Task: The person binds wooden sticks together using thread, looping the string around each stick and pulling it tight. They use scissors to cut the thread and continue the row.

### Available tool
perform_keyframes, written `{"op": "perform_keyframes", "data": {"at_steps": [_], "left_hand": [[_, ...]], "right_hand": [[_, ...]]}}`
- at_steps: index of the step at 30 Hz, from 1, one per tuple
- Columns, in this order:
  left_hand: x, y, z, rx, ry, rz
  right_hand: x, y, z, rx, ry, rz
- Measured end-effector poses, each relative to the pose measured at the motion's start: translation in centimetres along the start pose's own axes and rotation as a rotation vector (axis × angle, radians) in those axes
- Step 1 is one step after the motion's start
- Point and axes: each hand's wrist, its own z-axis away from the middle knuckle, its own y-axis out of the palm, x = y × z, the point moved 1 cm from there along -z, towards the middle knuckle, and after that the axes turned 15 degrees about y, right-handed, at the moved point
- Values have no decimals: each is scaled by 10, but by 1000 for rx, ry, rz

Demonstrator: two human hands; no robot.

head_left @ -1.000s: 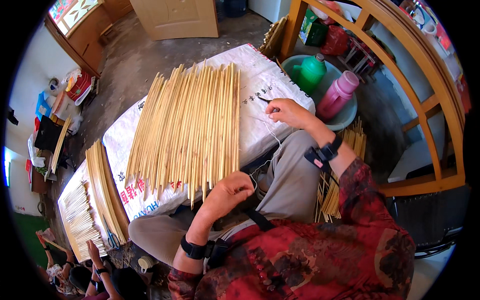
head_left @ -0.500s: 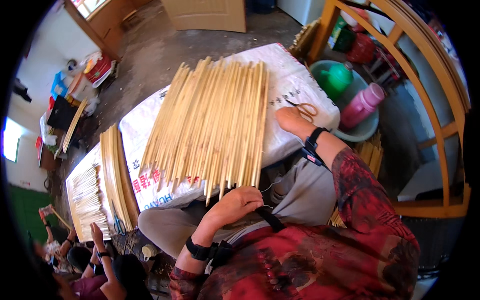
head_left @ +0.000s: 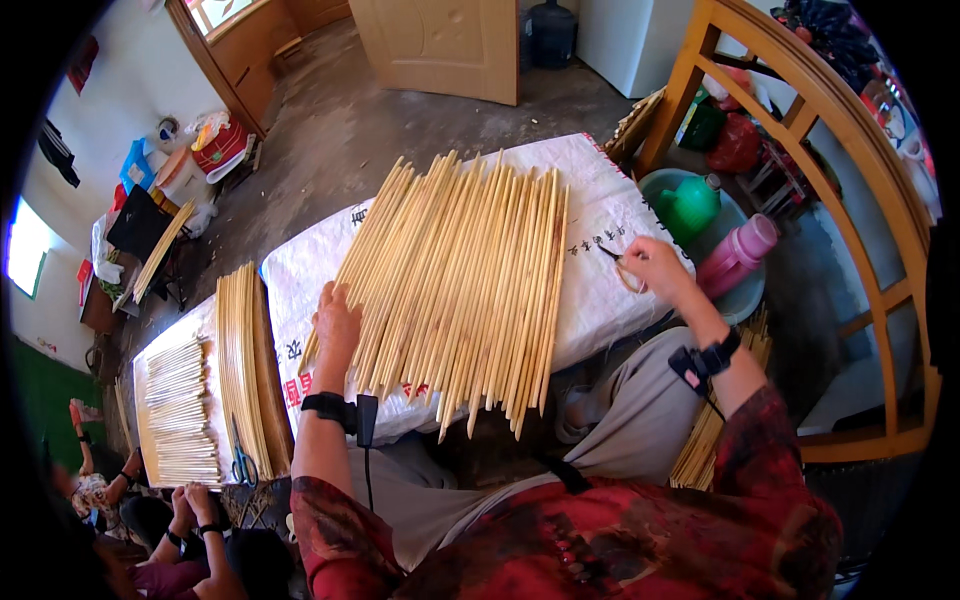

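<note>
Many pale, thin wooden sticks (head_left: 455, 290) lie side by side in a wide layer on a white woven sack (head_left: 300, 255) in front of me. My left hand (head_left: 338, 325) rests on the left edge of this layer, fingers extended and a little apart. To the right of the sticks, my right hand (head_left: 655, 268) has its fingers closed at the orange-brown handles of a pair of scissors (head_left: 629, 277). The dark blades point toward the sticks, and one handle loop is partly covered by my fingers.
On the left are a bundle of long sticks (head_left: 240, 360), shorter sticks (head_left: 178, 410) and blue-handled scissors (head_left: 242, 466). Co-workers' hands (head_left: 192, 503) are at lower left. A basin (head_left: 748, 290) with green and pink flasks stands right, beside a wooden frame (head_left: 880, 240).
My left hand has moved from the near ends of the sticks, where it held a thin thread, to their left edge. My right hand has shifted right, onto the scissors' handles.
</note>
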Motion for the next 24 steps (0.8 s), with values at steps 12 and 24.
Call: {"op": "perform_keyframes", "data": {"at_steps": [12,24], "left_hand": [[47,29,-27,160,-338,-72],[98,27,15,169,-264,458]], "right_hand": [[-35,136,9,204,82,-163],[-29,135,-39,-123,-197,-39]]}}
